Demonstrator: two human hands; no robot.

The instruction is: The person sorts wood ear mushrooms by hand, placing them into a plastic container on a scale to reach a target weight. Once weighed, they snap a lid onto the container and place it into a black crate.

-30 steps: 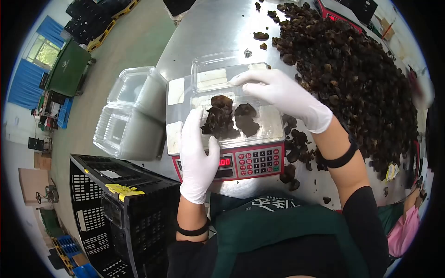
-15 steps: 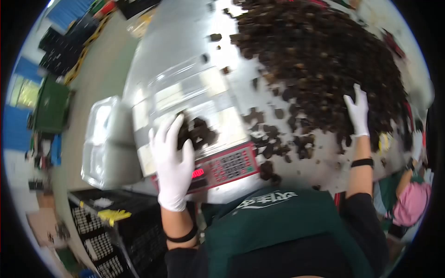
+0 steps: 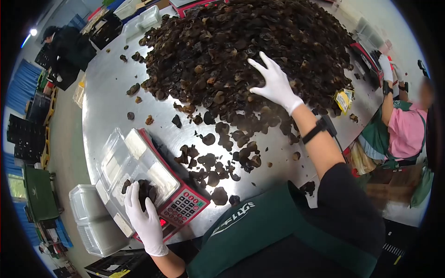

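My left hand (image 3: 144, 221), in a white glove, lies over the near part of a clear plastic container (image 3: 116, 157) on a red-edged digital scale (image 3: 184, 207). Its fingers are extended and touch a small clump of dark wood ear mushrooms (image 3: 147, 190) lying there; the thumb is apart from them. My right hand (image 3: 274, 84), also gloved in white, hovers over a large heap of wood ear mushrooms (image 3: 222, 51). Its fingers are spread, with nothing between them. Loose mushroom pieces (image 3: 213, 162) are scattered between the scale and the heap.
Stacked clear containers (image 3: 95, 222) stand left of the scale. A yellow-and-white packet (image 3: 344, 100) lies at the heap's right edge. Another scale (image 3: 366, 60) is at the right, near a co-worker in a pink top (image 3: 407, 132). A person in dark clothes (image 3: 69, 46) is at far left.
The view has swung to the right, showing more of the heap and the co-worker. My right hand remains spread over the heap; my left stays at the clump on the scale.
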